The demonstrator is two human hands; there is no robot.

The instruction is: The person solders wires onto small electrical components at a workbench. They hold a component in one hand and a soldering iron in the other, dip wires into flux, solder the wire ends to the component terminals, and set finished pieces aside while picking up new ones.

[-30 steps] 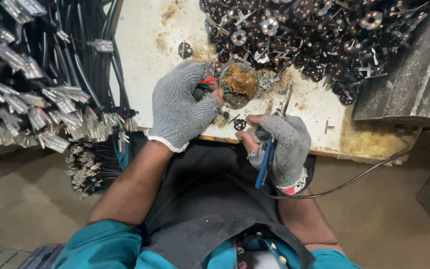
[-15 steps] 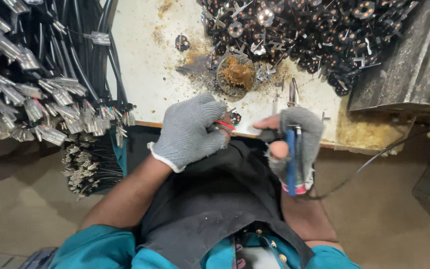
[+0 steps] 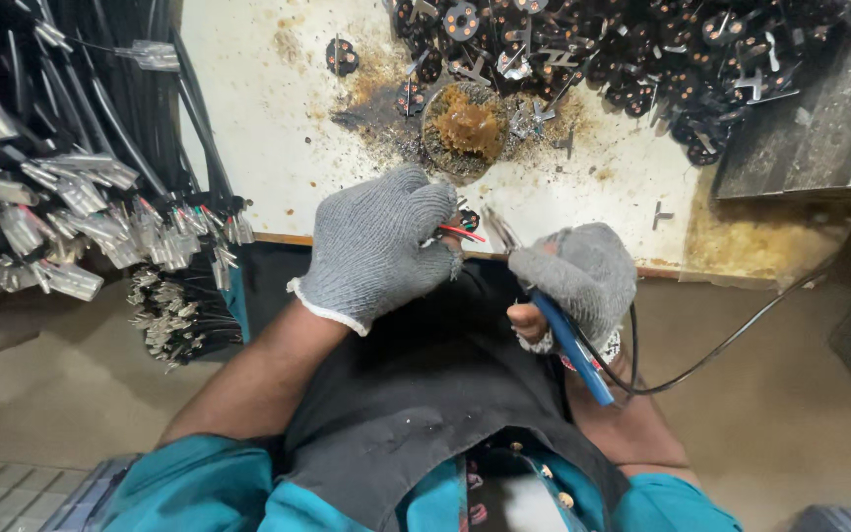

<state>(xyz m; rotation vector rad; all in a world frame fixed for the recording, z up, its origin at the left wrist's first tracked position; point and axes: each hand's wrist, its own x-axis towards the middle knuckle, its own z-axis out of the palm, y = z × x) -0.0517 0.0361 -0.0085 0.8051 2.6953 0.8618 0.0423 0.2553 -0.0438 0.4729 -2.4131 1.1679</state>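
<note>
Two hands meet: your left hand (image 3: 381, 246) pinches the red wire (image 3: 460, 233); steady the soldering iron (image 3: 568, 345), clenched in your right hand (image 3: 578, 281), just beside that pinch.

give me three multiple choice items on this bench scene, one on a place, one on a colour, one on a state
1. Where does the round pot of brown paste sit?
A. on the white bench top, ahead of the hands
B. on the person's lap
C. on the floor at the left

2. What colour is the handle of the tool in the right hand?
A. yellow
B. blue
C. green

3. How is the left hand?
A. lying flat and open on the bench
B. bare and hanging at the side
C. gloved and closed around thin red and black wires

Key: 1 A, the pot stands on the stained white top beside the pile of dark parts. 2 B, the handle below the grey glove is blue. 3 C, its fingers are curled, with the wires poking out of the fist.
</note>
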